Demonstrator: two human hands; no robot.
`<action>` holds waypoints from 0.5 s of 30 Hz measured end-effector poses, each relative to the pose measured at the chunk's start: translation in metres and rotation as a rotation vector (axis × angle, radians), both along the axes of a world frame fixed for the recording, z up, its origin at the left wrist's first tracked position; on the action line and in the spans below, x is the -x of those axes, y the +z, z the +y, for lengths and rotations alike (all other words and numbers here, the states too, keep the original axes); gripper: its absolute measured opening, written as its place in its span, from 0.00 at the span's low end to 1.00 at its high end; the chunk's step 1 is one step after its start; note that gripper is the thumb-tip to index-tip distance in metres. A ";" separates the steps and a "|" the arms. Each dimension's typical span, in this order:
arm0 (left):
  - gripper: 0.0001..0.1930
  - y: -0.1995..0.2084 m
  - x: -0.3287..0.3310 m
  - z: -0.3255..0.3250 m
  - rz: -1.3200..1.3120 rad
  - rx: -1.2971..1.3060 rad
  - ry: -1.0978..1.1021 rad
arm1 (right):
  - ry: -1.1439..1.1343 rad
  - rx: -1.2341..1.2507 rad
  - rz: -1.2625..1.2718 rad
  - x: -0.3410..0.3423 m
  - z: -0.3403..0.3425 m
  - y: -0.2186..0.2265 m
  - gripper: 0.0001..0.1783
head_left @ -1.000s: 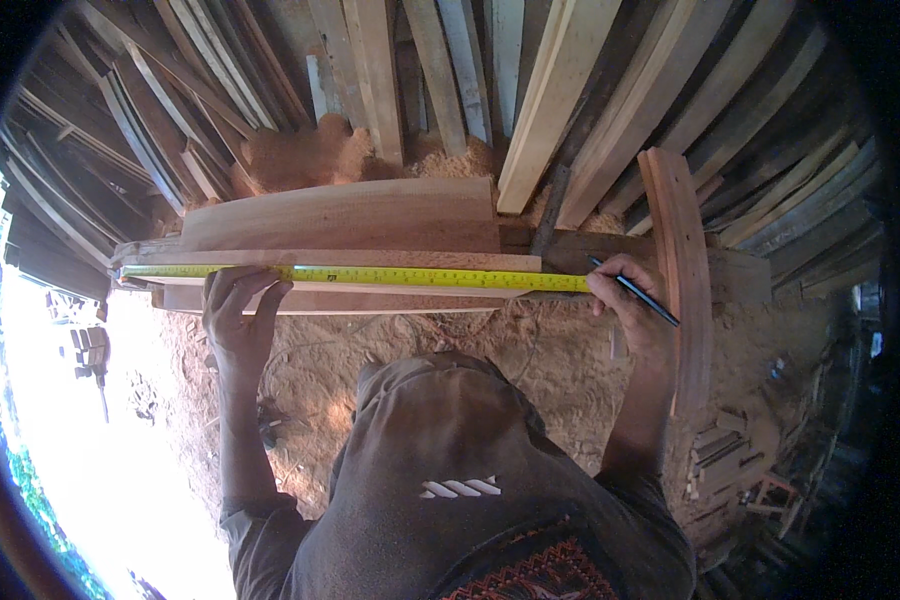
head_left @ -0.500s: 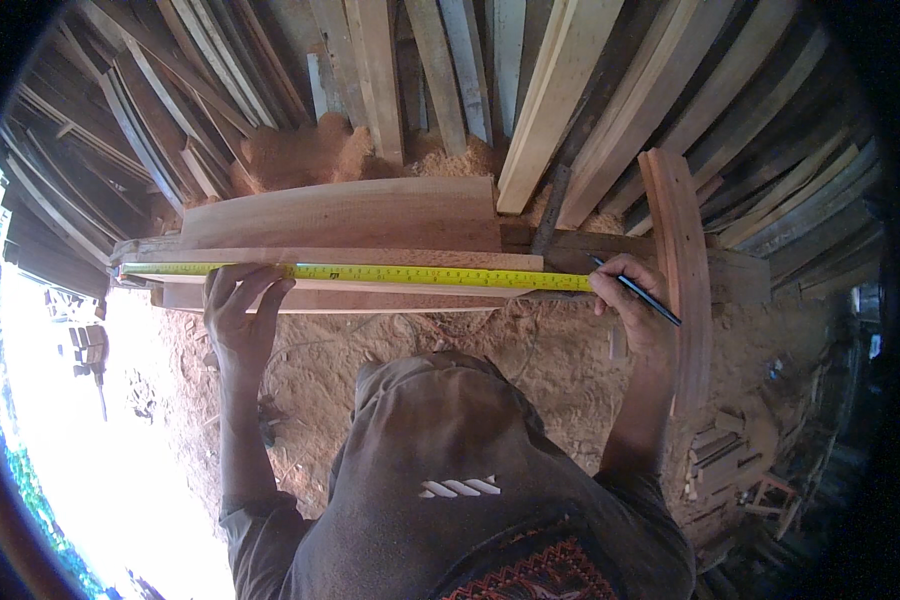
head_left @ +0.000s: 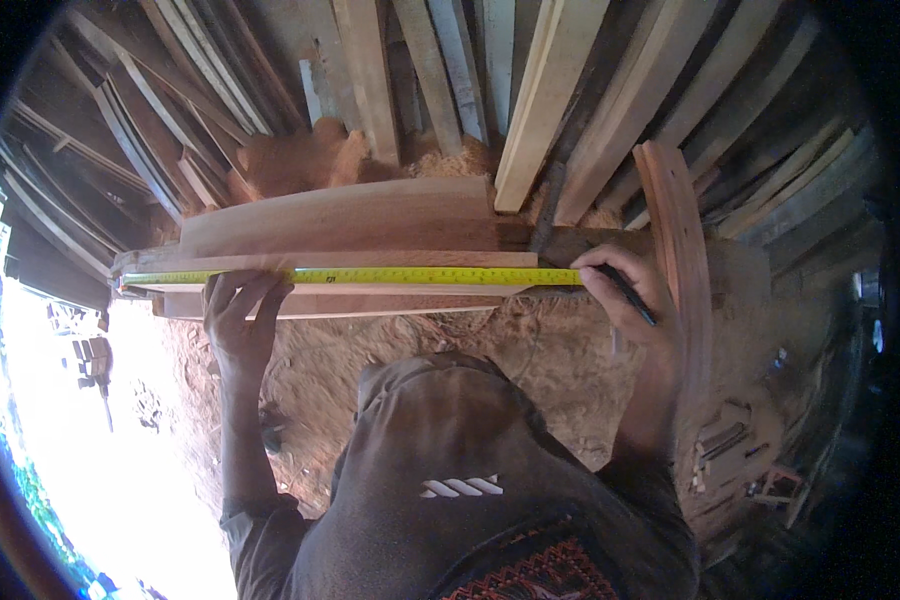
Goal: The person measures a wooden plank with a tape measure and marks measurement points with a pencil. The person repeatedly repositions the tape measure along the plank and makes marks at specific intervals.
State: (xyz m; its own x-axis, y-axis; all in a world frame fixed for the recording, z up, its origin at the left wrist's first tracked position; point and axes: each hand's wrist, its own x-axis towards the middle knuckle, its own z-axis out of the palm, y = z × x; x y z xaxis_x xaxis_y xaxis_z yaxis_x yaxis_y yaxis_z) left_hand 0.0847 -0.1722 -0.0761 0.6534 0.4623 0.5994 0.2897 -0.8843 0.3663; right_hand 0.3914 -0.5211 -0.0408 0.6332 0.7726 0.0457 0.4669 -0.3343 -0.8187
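A yellow tape measure (head_left: 420, 276) is stretched from left to right along a narrow wooden board (head_left: 390, 259). My left hand (head_left: 242, 318) is closed over the tape and the board's near edge, thumb and fingers pinching them toward the left part. At the right, past the board's end, my right hand (head_left: 625, 290) pinches the tape between thumb and fingers. A dark pen (head_left: 630, 297) lies slantwise in that same hand. Behind the tape rests a wider plank (head_left: 340, 222) with a curved far edge. Another board (head_left: 400, 302) shows beneath on the near side.
A reddish wooden piece (head_left: 678, 230) stands across the bench to the right of my right hand. Long timbers (head_left: 550, 100) lean beyond the bench, with heaped sawdust (head_left: 305, 158) at their feet. Offcuts (head_left: 725, 440) lie on the sawdust-covered ground at right.
My right hand has shifted slightly left along the tape, and the pen in it has turned steeper. My left hand stays in place on the tape and board.
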 end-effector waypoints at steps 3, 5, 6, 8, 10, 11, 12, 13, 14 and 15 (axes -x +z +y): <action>0.11 0.003 0.000 -0.001 0.049 0.021 0.021 | 0.042 0.194 0.027 0.004 0.013 0.017 0.10; 0.11 0.004 -0.001 0.000 0.038 0.015 0.003 | 0.113 0.142 -0.037 0.006 0.020 0.023 0.11; 0.11 0.004 -0.001 0.000 0.032 0.014 -0.001 | 0.082 0.191 0.004 0.005 0.024 0.023 0.11; 0.11 0.003 0.000 -0.002 0.019 0.037 -0.002 | 0.112 0.143 0.044 0.003 0.030 0.017 0.11; 0.11 0.003 0.000 -0.002 0.009 0.042 -0.002 | 0.129 0.107 0.109 0.000 0.031 0.009 0.12; 0.11 0.002 0.000 -0.002 0.006 0.036 -0.005 | 0.112 0.137 0.148 -0.002 0.031 0.005 0.12; 0.11 0.002 -0.001 -0.002 0.001 0.043 -0.004 | 0.145 0.085 0.146 -0.004 0.030 0.002 0.12; 0.11 0.002 -0.001 -0.002 0.003 0.030 -0.006 | 0.156 0.080 0.149 -0.007 0.028 -0.001 0.12; 0.11 0.002 -0.001 -0.002 0.003 0.029 -0.003 | 0.165 0.075 0.152 -0.008 0.027 -0.003 0.12; 0.11 0.002 -0.002 -0.002 0.003 0.029 -0.002 | 0.168 0.084 0.146 -0.010 0.026 -0.005 0.12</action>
